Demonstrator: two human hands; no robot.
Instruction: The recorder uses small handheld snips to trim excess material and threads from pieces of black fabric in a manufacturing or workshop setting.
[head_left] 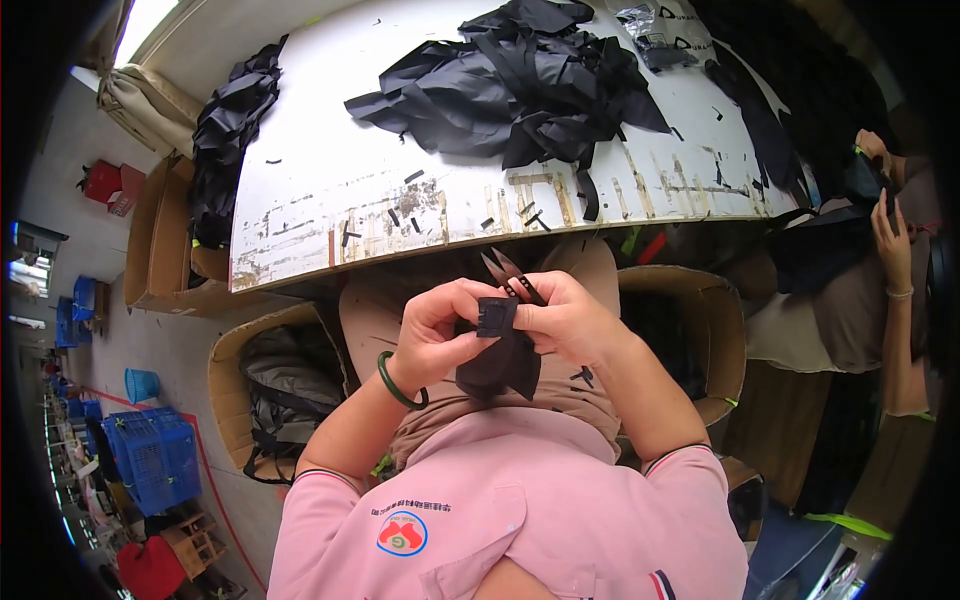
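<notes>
Above my lap, my left hand (437, 332) is closed, pinching a black fabric piece (497, 370) near a small squarish black tab (496, 317) at its top. My right hand (575, 322) is closed around a pair of thread snips (506, 272), whose pointed blades stick out toward the table, slightly apart. The thumb of that hand also presses against the tab's right side. The fabric hangs below both hands, and its lower part lies over my lap. Whether the tab is stiff or folded cloth cannot be made out.
A white worktable (310, 215) in front bears a heap of black fabric (520, 90) and scattered black scraps. Cardboard boxes flank my legs; the left box (225, 375) holds dark bundles. At right, another person's hands (885, 215) hold black cloth. Blue crates (150, 455) stand at left.
</notes>
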